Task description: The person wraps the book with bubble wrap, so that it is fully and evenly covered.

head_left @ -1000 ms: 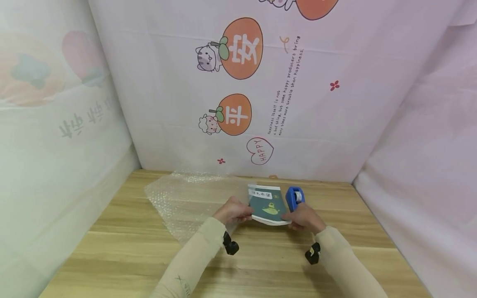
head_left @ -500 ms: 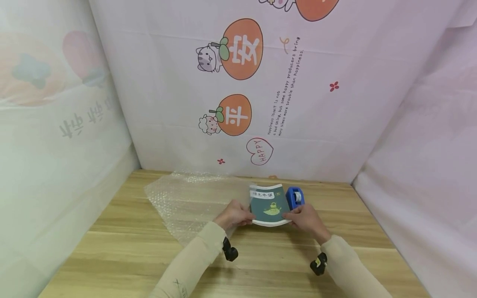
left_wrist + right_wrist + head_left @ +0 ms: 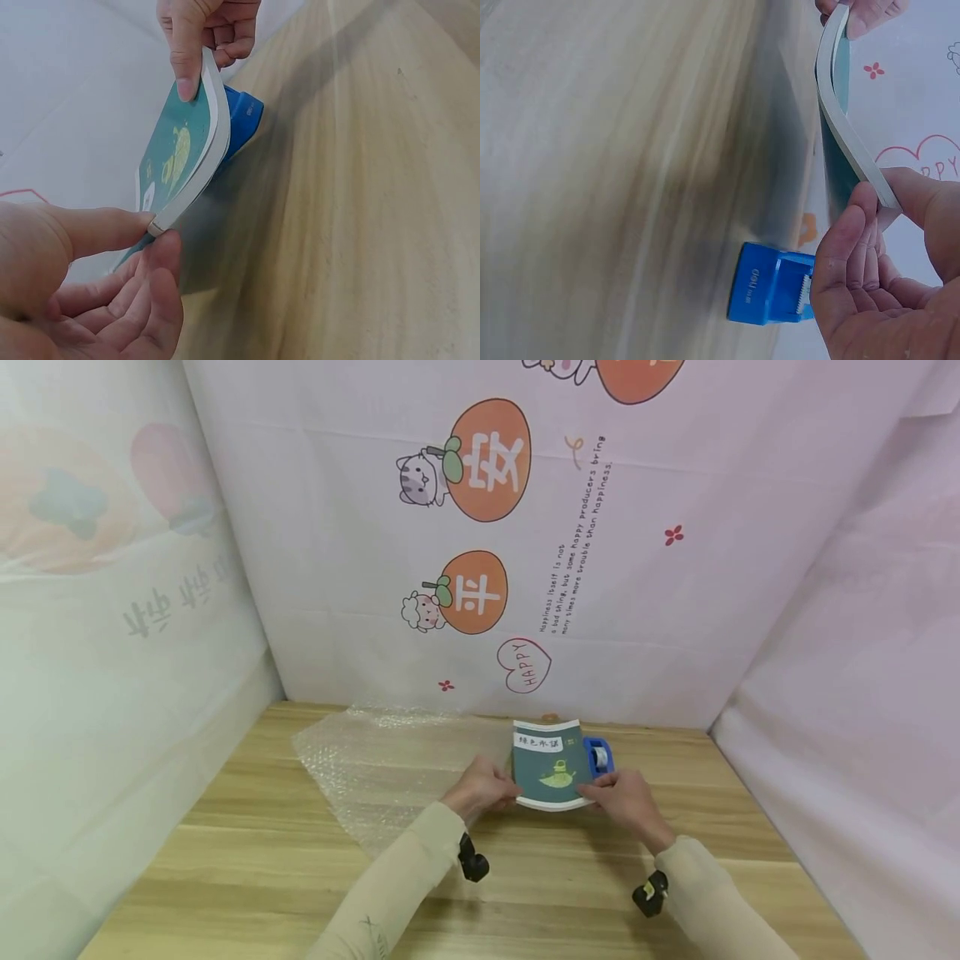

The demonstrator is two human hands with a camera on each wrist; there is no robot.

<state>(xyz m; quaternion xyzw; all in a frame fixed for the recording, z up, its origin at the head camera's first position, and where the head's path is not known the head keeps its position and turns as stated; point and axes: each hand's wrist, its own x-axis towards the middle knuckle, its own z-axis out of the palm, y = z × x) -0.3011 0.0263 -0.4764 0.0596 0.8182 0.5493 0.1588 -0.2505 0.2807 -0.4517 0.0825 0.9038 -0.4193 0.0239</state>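
Note:
A book [image 3: 551, 766] with a dark green cover, a white title label and a yellow-green leaf picture is held up off the table by its two near corners. My left hand [image 3: 483, 787] pinches the near left corner between thumb and fingers. The near right corner is pinched by my right hand [image 3: 626, 802], thumb on top of the cover. Both wrist views show the book bowed, its middle sagging between the hands. Just right of the book stands a blue tape dispenser [image 3: 769, 285], partly covered by it in the head view.
A sheet of clear bubble wrap [image 3: 360, 777] lies flat on the wooden table [image 3: 247, 877], left of the book. White printed cloth [image 3: 637, 635] hangs behind the table and along both sides. Each wrist carries a small black camera [image 3: 472, 860].
Both hands have carried the book slightly to the right and lifted it, away from the bubble wrap's edge and partly in front of the tape dispenser. The bubble wrap and dispenser stayed put.

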